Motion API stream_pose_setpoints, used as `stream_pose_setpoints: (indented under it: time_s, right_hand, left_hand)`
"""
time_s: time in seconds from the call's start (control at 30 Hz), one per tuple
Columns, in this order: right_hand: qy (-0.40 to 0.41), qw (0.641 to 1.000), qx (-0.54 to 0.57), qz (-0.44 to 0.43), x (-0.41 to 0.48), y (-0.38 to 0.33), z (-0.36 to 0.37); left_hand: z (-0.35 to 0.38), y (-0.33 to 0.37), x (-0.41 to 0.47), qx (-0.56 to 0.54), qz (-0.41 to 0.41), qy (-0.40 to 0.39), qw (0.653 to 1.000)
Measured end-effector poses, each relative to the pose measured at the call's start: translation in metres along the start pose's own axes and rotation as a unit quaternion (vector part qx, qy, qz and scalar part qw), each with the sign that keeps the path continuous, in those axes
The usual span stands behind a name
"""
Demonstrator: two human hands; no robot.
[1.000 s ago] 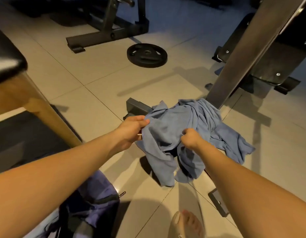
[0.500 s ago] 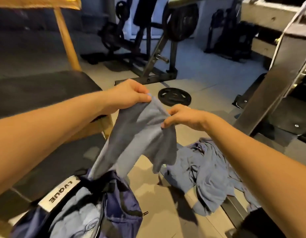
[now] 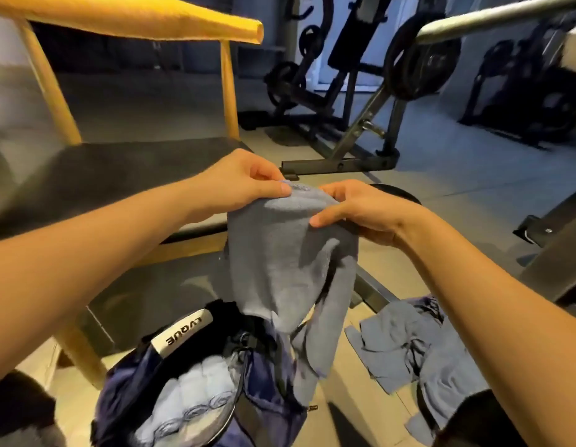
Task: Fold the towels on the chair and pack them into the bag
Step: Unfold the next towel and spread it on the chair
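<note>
Left hand (image 3: pixel 244 185) and right hand (image 3: pixel 361 211) pinch the grey towel (image 3: pixel 280 259); I read LVQUE on the bag (image 3: pixel 264 401) beneath, chair (image 3: pixel 135 17) upper left.

Blue towel (image 3: pixel 280 253) hangs over open navy bag (image 3: pixel 270 379); second towel (image 3: pixel 396 343) crumpled beside

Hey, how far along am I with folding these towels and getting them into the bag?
Done: unclear; the open bag shows pale fabric inside, maybe a packed towel, maybe lining. In hand: left hand and right hand pinch the top edge of a blue towel hanging unfolded over the bag. Left: fold and pack it, then the crumpled towel on the floor.
</note>
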State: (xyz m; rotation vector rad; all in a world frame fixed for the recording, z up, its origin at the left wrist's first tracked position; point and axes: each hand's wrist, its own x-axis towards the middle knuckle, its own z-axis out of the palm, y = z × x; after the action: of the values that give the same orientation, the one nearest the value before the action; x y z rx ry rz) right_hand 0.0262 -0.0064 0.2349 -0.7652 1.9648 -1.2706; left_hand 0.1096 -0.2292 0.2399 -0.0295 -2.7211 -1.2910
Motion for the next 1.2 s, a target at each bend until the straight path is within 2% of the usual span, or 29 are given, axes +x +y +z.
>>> stream_pose_setpoints:
  time_s: [0.07,0.17,0.27,0.43,0.5,0.57,0.63,0.73,0.8,0.93,1.03,1.1,1.2]
  right_hand:
    - [-0.035,0.999,0.015,0.012,0.002,-0.007,0.007]
    - [-0.094,0.992,0.011,0.087,0.001,-0.014,0.017]
    - [-0.072,0.989,0.034,0.127,0.003,-0.017,0.023]
    - [0.014,0.985,0.126,0.116,0.013,-0.020,0.025]
    - [0.038,0.987,0.099,0.123,0.019,-0.022,0.031]
    - [0.027,0.992,0.058,0.105,0.024,-0.030,0.036]
    - [0.025,0.998,0.030,0.053,0.029,-0.046,0.034]
    - [0.083,0.995,-0.026,-0.041,0.033,-0.091,0.026]
    - [0.093,0.991,-0.070,-0.065,0.036,-0.126,0.024]
    - [0.080,0.985,-0.150,-0.041,0.052,-0.172,0.027]
    - [0.067,0.975,-0.211,0.005,0.070,-0.183,0.022]
    - [0.103,0.962,-0.254,0.006,0.082,-0.180,0.016]
    - [0.226,0.916,-0.330,-0.040,0.103,-0.174,0.010]
  left_hand:
    - [-0.006,-0.008,-0.010,0.002,-0.004,0.014,1.000]
    - [-0.017,-0.014,-0.019,0.080,0.031,0.069,0.994]
    - [-0.034,-0.016,-0.023,0.098,0.060,0.128,0.985]
    - [-0.066,-0.022,-0.035,0.073,0.018,0.115,0.991]
    - [-0.074,-0.018,-0.039,0.100,0.041,0.130,0.986]
    - [-0.083,-0.010,-0.041,0.115,0.061,0.159,0.979]
    - [-0.099,-0.004,-0.043,0.099,0.056,0.186,0.976]
    - [-0.133,0.000,-0.043,0.098,0.045,0.213,0.971]
    - [-0.162,0.002,-0.043,0.106,0.045,0.251,0.961]
    - [-0.221,0.004,-0.037,0.093,0.012,0.345,0.934]
    - [-0.248,-0.011,-0.023,0.019,-0.051,0.409,0.911]
    - [-0.255,-0.020,-0.015,-0.022,-0.075,0.456,0.887]
    - [-0.259,-0.032,-0.005,-0.076,-0.096,0.494,0.861]
